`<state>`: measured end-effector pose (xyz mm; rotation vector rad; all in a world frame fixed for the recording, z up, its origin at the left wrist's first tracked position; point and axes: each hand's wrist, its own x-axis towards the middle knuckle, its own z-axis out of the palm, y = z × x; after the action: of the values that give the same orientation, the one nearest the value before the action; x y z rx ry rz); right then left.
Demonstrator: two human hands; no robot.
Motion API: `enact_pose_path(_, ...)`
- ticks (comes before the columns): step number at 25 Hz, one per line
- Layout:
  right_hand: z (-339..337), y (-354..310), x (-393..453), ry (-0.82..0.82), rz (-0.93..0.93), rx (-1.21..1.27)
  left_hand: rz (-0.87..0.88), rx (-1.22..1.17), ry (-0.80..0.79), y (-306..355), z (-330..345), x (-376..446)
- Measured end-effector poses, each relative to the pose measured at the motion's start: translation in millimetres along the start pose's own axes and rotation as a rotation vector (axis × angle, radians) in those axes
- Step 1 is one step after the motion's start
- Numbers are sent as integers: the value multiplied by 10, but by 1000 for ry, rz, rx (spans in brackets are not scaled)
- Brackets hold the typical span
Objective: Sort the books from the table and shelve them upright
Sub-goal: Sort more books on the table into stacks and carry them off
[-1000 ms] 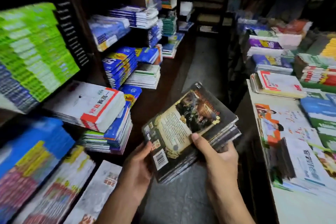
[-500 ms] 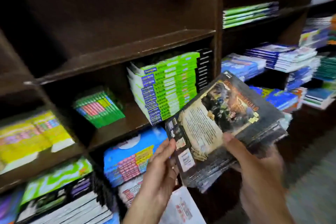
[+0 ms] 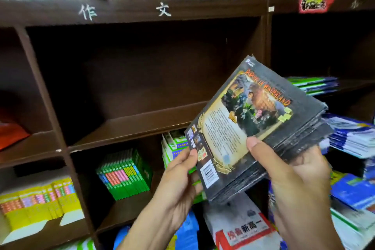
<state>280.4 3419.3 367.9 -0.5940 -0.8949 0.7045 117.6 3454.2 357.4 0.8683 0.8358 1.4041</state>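
Observation:
I hold a stack of thin dark books (image 3: 249, 128) with both hands, tilted, back cover up, showing a parchment panel and a barcode. My left hand (image 3: 178, 180) grips the stack's lower left corner. My right hand (image 3: 292, 176) supports it from below on the right, thumb pressed on the top cover. In front of me stands a dark brown wooden bookshelf (image 3: 142, 122) with a wide bare compartment just left of and behind the stack.
Green books (image 3: 125, 172) stand upright in the compartment below, yellow ones (image 3: 38, 203) further left. Blue and white books (image 3: 353, 140) lie stacked flat on shelves at the right. A white and red book (image 3: 243, 227) lies under my hands. Bundles sit on the shelf top.
My view swung from the aisle and table left and up to the shelf. The stack rose with my hands and now sits before the bare compartment. My grip is unchanged.

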Motion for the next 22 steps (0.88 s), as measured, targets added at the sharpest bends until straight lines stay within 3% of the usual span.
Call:
enact_pose_path(5, 215, -129, 704, -17, -193, -27, 28, 69, -112, 317, 468, 664)
enact_pose_path(11, 427, 1, 1558, 40, -293, -115, 41, 121, -15, 633, 930, 1390)
enact_pose_path(18, 515, 535, 2458, 33, -186, -391, 34, 210, 229, 539, 1188, 2220)
enact_pose_path(22, 566, 681, 2827, 54, -139, -503, 67, 289, 248, 452, 1278, 2495)
